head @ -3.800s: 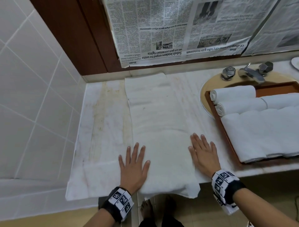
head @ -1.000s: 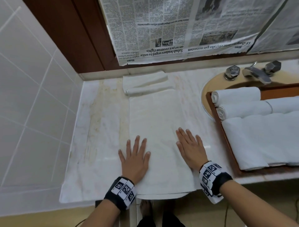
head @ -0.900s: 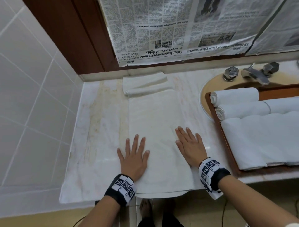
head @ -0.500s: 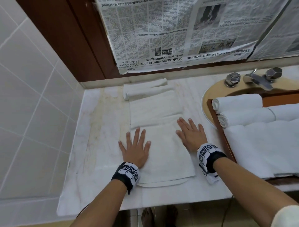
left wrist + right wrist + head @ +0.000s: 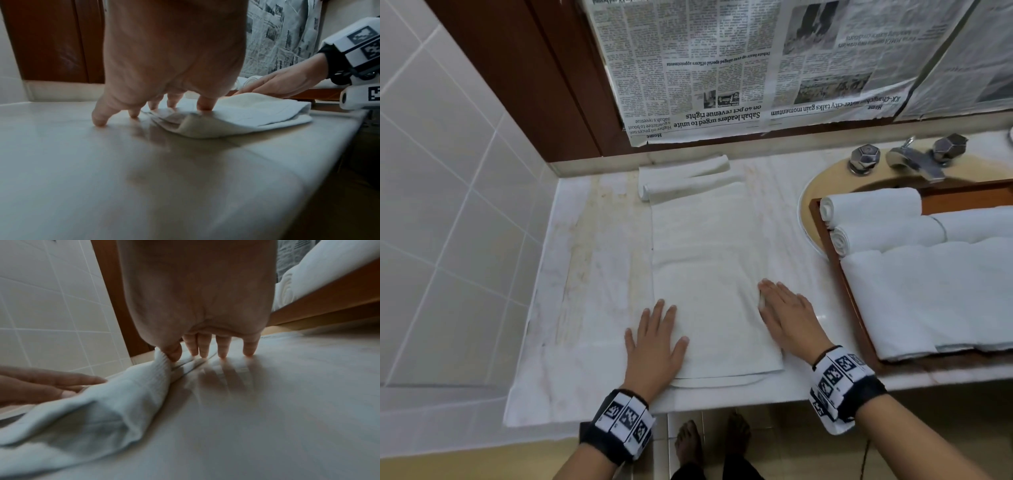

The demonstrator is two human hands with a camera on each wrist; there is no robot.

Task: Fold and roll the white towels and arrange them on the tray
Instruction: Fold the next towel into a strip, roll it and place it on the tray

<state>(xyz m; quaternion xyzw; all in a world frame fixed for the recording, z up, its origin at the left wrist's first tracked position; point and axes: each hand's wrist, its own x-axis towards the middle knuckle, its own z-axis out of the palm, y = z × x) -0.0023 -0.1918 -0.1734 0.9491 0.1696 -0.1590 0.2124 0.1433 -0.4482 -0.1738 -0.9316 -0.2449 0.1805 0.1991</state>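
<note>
White terry, the folded towel (image 5: 710, 291) lies as a long strip on the marble counter (image 5: 592, 274), its long axis running away from the person toward the wall, with the near end between the left hand (image 5: 655, 346), flat and open-fingered on the left edge, and the right hand (image 5: 787, 317), whose thumb seems to lift the right edge with fingers straight. Both hands sit equally near that end, so rolling would run away from the body, and the tray (image 5: 825, 236) with 2 rolled towels (image 5: 873, 219) lies right, partly cut off.
</note>
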